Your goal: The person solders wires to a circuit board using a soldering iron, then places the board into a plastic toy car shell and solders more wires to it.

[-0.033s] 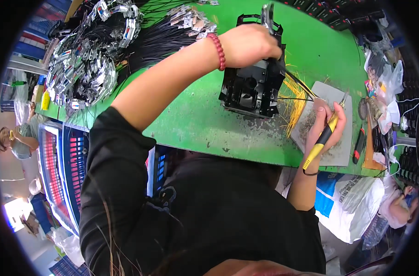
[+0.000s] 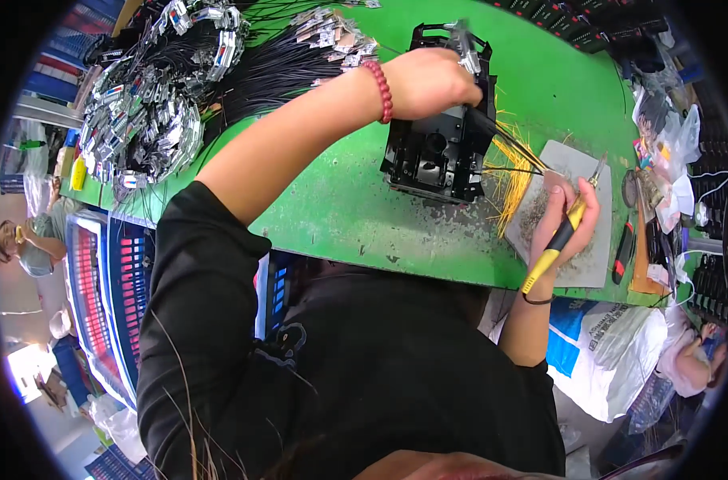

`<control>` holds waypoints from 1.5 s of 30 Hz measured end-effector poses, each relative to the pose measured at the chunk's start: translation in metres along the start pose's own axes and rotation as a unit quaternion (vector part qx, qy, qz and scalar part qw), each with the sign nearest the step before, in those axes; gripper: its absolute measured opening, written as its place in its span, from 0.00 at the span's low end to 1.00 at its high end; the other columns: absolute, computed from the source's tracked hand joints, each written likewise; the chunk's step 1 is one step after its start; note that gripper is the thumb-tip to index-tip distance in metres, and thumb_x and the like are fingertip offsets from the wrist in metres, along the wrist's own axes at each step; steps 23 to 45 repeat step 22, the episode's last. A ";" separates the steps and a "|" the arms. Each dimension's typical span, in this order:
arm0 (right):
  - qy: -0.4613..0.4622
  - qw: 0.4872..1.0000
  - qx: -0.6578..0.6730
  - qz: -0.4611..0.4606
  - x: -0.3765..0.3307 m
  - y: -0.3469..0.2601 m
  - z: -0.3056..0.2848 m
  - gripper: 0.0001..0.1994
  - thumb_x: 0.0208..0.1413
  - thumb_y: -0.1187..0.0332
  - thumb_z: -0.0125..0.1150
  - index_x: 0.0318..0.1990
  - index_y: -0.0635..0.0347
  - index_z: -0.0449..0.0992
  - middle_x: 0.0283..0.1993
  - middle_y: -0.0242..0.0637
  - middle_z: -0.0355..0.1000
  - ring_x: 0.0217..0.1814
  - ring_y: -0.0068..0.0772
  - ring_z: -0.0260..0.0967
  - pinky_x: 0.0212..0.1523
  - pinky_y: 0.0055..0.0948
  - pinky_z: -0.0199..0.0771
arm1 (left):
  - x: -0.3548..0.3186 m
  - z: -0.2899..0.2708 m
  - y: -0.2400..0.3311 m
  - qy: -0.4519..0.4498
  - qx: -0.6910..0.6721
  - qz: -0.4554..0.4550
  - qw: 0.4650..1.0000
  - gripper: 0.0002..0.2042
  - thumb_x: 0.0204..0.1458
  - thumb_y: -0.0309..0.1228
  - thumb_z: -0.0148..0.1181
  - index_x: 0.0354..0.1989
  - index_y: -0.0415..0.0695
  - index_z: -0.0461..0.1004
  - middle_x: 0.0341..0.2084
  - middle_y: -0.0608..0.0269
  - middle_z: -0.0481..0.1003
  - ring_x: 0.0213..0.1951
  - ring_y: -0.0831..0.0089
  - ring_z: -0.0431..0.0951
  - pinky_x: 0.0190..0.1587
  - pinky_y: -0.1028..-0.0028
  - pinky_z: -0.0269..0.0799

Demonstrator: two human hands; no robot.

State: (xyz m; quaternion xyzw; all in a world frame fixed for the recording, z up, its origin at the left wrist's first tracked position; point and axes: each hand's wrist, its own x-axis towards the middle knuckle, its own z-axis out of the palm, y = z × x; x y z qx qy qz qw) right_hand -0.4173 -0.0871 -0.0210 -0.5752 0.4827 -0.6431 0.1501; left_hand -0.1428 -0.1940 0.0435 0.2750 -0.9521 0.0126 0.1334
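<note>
My left hand [image 2: 436,84], with a red bead bracelet at the wrist, is closed over the far part of a black machine housing [image 2: 432,160]. Black wires [image 2: 508,136] run from beneath its fingers toward my right hand. Just beyond the knuckles is a shiny metal piece [image 2: 465,54], smeared by motion; its link to the hand is hidden. My right hand [image 2: 568,220] grips a yellow-and-black soldering iron [image 2: 560,242], tip pointing up and away. Its fingertips also pinch a small brownish piece [image 2: 554,181] where the wires end.
Under my right hand lies a grey board [image 2: 580,276] strewn with dark bits. Yellow strands [image 2: 508,188] lie beside it. A red-and-black tool [image 2: 623,252] is at the right. Piles of silver wired parts [image 2: 144,120] fill the green table's [image 2: 316,224] far left.
My left hand has shifted slightly left, and the shiny piece beyond it sits a little lower. The soldering iron's rear end has swung slightly left.
</note>
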 end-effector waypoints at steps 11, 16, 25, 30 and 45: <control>-0.344 0.881 -0.194 -0.260 0.006 -0.076 0.025 0.17 0.51 0.80 0.61 0.50 0.56 0.75 0.34 0.42 0.76 0.36 0.42 0.73 0.39 0.34 0.72 | -0.048 0.005 0.049 0.022 -0.132 -0.440 0.888 0.27 0.47 0.55 0.52 0.28 0.40 0.81 0.26 0.46 0.79 0.34 0.51 0.80 0.40 0.56 0.75; -0.481 0.875 -0.063 0.004 0.006 -0.087 0.021 0.19 0.56 0.79 0.56 0.57 0.64 0.66 0.46 0.45 0.71 0.52 0.38 0.70 0.56 0.34 0.64 | -0.022 0.053 0.020 0.024 -0.206 -0.456 0.865 0.16 0.46 0.39 0.54 0.35 0.41 0.82 0.36 0.47 0.79 0.42 0.52 0.79 0.46 0.61 0.75; -0.252 0.958 0.133 -0.037 0.015 -0.017 -0.009 0.24 0.59 0.72 0.56 0.60 0.68 0.57 0.51 0.60 0.71 0.57 0.49 0.69 0.66 0.47 0.56 | -0.076 -0.011 0.052 0.107 -0.245 -0.480 0.835 0.18 0.50 0.44 0.54 0.36 0.42 0.81 0.37 0.47 0.79 0.44 0.55 0.79 0.48 0.60 0.73; -0.252 0.958 0.133 -0.037 0.015 -0.017 -0.009 0.24 0.59 0.72 0.56 0.60 0.68 0.57 0.51 0.60 0.71 0.57 0.49 0.69 0.66 0.47 0.56 | -0.076 -0.011 0.052 0.107 -0.245 -0.480 0.835 0.18 0.50 0.44 0.54 0.36 0.42 0.81 0.37 0.47 0.79 0.44 0.55 0.79 0.48 0.60 0.73; -0.252 0.958 0.133 -0.037 0.015 -0.017 -0.009 0.24 0.59 0.72 0.56 0.60 0.68 0.57 0.51 0.60 0.71 0.57 0.49 0.69 0.66 0.47 0.56 | -0.076 -0.011 0.052 0.107 -0.245 -0.480 0.835 0.18 0.50 0.44 0.54 0.36 0.42 0.81 0.37 0.47 0.79 0.44 0.55 0.79 0.48 0.60 0.73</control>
